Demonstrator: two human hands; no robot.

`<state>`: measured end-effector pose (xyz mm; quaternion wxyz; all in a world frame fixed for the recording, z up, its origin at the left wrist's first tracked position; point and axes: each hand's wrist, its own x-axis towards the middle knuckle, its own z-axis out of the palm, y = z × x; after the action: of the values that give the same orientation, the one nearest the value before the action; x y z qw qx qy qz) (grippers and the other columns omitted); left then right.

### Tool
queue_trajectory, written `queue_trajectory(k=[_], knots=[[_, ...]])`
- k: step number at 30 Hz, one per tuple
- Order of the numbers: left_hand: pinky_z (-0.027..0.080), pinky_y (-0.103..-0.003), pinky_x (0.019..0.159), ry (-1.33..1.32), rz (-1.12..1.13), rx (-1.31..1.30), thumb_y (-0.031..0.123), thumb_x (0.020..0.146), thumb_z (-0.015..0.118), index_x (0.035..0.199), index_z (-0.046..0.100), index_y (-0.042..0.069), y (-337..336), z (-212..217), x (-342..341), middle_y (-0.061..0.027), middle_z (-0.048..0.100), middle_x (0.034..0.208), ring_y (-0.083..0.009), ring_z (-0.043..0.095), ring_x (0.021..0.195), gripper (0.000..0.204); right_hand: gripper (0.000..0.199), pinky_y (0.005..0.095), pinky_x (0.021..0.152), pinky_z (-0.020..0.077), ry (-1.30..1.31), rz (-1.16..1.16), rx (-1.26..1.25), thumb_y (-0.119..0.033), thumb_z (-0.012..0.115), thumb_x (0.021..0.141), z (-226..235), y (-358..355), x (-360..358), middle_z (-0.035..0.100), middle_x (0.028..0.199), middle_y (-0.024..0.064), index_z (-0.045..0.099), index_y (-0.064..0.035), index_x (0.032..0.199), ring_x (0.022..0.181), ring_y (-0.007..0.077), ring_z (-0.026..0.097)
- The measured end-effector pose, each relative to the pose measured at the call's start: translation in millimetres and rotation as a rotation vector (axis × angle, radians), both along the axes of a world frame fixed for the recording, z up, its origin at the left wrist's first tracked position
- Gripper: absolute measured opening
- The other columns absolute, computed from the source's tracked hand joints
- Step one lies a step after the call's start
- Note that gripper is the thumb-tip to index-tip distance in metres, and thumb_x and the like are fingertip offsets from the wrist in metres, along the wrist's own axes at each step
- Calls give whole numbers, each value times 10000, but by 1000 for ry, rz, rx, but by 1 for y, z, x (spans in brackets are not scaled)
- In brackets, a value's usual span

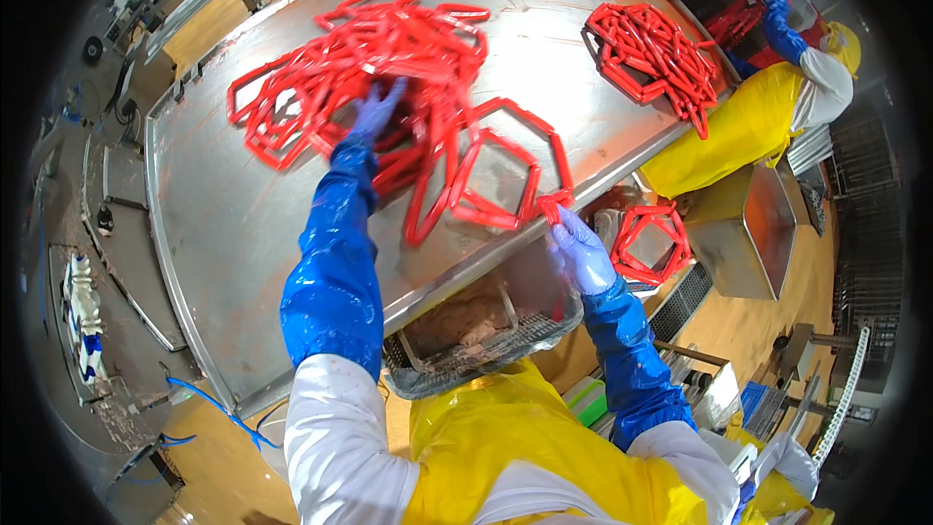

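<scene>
Links, red and sausage-like, looped between your hands: apparently the separating step.
Your right hand pinches them; your left hand, blurred, spreads its fingers at the heap. The links run leftward from your right, bending without one long axis; separating more likely calls for slack.

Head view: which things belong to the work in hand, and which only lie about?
Apparently in use:
left hand, at the large pile of red links
right hand, gripping a red strand
steel table

Seemingly just about:
blue hose or cable
steel bin, at right
</scene>
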<state>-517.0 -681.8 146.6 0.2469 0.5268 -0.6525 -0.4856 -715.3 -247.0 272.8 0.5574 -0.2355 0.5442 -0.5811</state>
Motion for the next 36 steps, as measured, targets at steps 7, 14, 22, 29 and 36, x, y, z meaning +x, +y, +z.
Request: queue_trajectory(k=[7, 14, 22, 29, 36], knots=[[413, -404, 1074, 278, -361, -293, 414, 903, 690, 1316, 555, -25, 143, 19, 3, -203, 553, 1339, -304, 538, 1248, 617, 420, 244, 802, 436, 225, 292, -15, -111, 591, 984, -5, 21, 39, 574, 1035, 5, 534, -54, 1396, 926, 101, 525], [495, -279, 821, 227, 371, -258, 160, 936, 674, 1194, 632, 21, 353, 56, 288, -30, 622, 994, -120, 583, 872, 296, 385, 216, 626, 381, 267, 506, 158, -174, 590, 983, 11, 31, 105, 556, 870, -18, 560, -35, 1341, 721, 65, 478], [478, -381, 949, -329, 1547, -394, 242, 866, 656, 1234, 573, -81, 395, 6, 667, -203, 660, 1156, -281, 622, 1102, 497, 286, 208, 485, 323, 133, 672, 379, -152, 560, 993, -16, 34, 224, 523, 770, -28, 579, -41, 1255, 546, 45, 402], [509, -469, 811, -235, 1536, -243, 293, 797, 634, 988, 669, -30, 329, -63, 722, -263, 697, 963, -430, 668, 911, 377, 218, 215, 485, 330, 129, 727, 385, -162, 561, 997, -1, 33, 293, 516, 748, -19, 595, -44, 1177, 547, 62, 428], [525, -403, 727, -614, 801, -336, 264, 862, 632, 1024, 712, 31, 359, -1, 718, -197, 693, 903, -274, 671, 766, 296, 284, 248, 438, 283, 391, 725, 272, -297, 556, 995, 9, 58, 279, 444, 575, -39, 564, -102, 789, 457, 75, 391]])
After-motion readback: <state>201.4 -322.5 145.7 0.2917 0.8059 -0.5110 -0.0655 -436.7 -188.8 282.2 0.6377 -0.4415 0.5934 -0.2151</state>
